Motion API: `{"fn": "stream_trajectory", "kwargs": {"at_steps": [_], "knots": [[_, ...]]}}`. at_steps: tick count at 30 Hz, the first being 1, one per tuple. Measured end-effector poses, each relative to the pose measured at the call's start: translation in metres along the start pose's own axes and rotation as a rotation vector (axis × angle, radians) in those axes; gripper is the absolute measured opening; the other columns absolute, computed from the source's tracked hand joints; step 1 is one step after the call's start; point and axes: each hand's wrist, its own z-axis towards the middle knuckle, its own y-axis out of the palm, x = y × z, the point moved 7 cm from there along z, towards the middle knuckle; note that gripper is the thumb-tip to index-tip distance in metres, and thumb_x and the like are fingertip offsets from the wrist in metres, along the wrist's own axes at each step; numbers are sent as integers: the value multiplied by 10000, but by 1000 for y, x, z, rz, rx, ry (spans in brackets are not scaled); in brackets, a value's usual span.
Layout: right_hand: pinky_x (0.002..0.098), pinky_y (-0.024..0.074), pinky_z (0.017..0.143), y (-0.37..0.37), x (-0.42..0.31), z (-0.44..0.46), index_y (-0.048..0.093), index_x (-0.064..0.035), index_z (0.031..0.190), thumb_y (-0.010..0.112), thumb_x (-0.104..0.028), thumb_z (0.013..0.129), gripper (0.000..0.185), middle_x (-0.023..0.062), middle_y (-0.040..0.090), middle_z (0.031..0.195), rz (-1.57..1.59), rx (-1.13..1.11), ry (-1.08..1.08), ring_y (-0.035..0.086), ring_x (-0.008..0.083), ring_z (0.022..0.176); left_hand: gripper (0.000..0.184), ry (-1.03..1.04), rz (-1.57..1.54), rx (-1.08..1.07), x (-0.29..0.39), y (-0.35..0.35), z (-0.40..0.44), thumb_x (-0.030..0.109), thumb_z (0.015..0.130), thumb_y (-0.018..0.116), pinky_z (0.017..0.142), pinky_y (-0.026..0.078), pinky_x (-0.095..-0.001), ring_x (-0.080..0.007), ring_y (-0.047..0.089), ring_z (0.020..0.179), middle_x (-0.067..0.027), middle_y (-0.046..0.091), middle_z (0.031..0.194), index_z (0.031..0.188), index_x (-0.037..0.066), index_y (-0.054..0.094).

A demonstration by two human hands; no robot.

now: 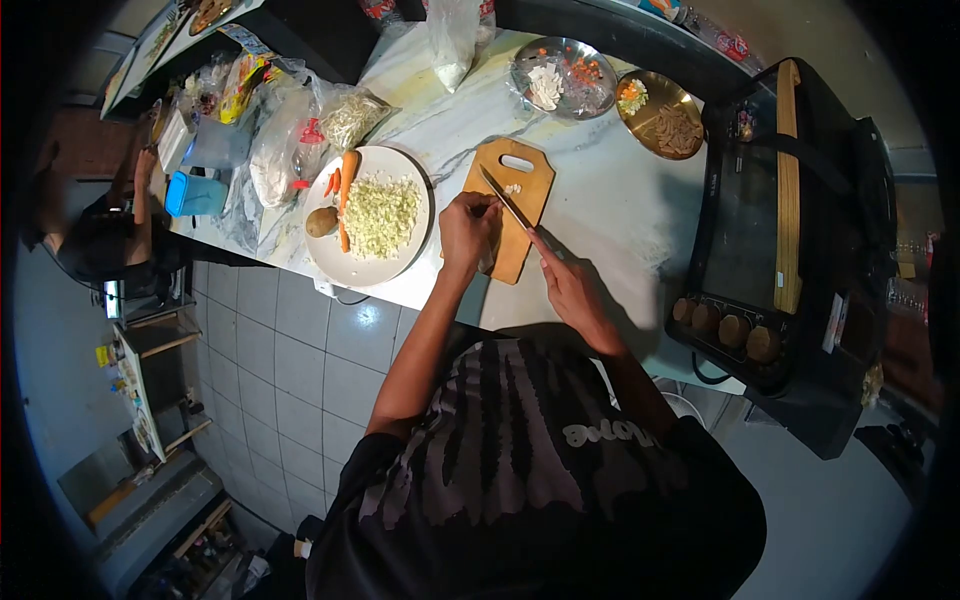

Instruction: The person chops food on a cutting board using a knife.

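A wooden cutting board (535, 208) with an oval slot lies on the marble counter, a few small white pieces (513, 188) on its upper part. My right hand (568, 286) is wrapped round the handle of a knife (508, 199), whose blade lies slantwise above the board. Over the board's left edge, my left hand (468, 232) has its fingers pinched together close to the blade; what they hold is too small to name. Left of the board, a round plate (375, 276) carries chopped pale green pieces (380, 215), carrots (348, 180), red chillies and a brown potato (321, 221).
Two metal plates, one with white and orange pieces (546, 86), one with brown strips (676, 130), stand at the back. A black oven (740, 230) is at the right. Plastic bags (285, 140) and a blue container (196, 194) stand left, near another person (100, 235).
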Motion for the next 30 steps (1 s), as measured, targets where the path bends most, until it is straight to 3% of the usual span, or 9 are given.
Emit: {"fn": "stream_trajectory", "kwargs": {"at_steps": [7, 9, 10, 13, 22, 24, 27, 30], "knots": [[468, 423, 564, -1, 3, 0, 379, -262, 1552, 467, -129, 1040, 536, 291, 508, 710, -5, -73, 82, 481, 450, 573, 188, 30, 29, -4, -4, 1, 2, 121, 816, 824, 733, 565, -310, -204, 750, 804, -133, 768, 890, 953, 1, 779], [536, 444, 595, -2, 3, 0, 364, -281, 1557, 521, -76, 996, 618, 294, 581, 714, -118, -88, 53, 612, 468, 664, 180, 24, 3, 27, -4, 0, 1, 117, 816, 824, 723, 566, -307, -204, 749, 786, -139, 766, 874, 941, -4, 776], [536, 444, 595, -1, 6, 0, 364, -281, 1557, 521, -76, 996, 618, 294, 581, 714, -119, -84, 54, 612, 468, 664, 180, 27, 3, 24, -2, 0, 1, 117, 816, 824, 723, 566, -307, -204, 749, 786, -139, 766, 874, 941, -4, 776], [526, 422, 615, 1, 4, -1, 347, -269, 1563, 467, -107, 1028, 572, 290, 554, 712, -262, -33, -18, 588, 450, 645, 170, 2, 18, 10, -3, 0, 0, 85, 802, 817, 723, 551, -340, -260, 729, 788, -157, 736, 898, 942, 0, 771], [435, 448, 580, -1, -3, 0, 368, -273, 1558, 449, -140, 1058, 524, 237, 513, 641, -9, 6, -1, 555, 406, 596, 193, 143, 169, 23, 8, -1, -9, 177, 876, 770, 718, 546, -354, -295, 722, 786, -163, 722, 895, 980, 15, 768], [394, 468, 601, 1, -2, -1, 368, -268, 1557, 446, -146, 1062, 516, 259, 618, 801, 32, -43, 52, 541, 418, 609, 177, 169, 213, 19, 7, 2, -10, 170, 894, 751, 706, 533, -371, -318, 703, 772, -161, 705, 900, 992, 24, 768], [474, 481, 649, 6, 5, -2, 360, -264, 1559, 443, -123, 1057, 527, 313, 604, 926, 135, -50, 43, 580, 491, 729, 180, 212, 156, 55, 6, 0, -12, 171, 892, 753, 705, 529, -367, -324, 697, 765, -158, 702, 896, 990, 21, 768], [463, 490, 659, 12, 11, 0, 352, -272, 1560, 431, -143, 1066, 517, 306, 611, 1007, 154, -29, -6, 557, 501, 742, 151, 273, 96, 92, 10, -1, -13, 144, 906, 726, 653, 495, -415, -375, 639, 712, -172, 652, 832, 963, 6, 750]]}}
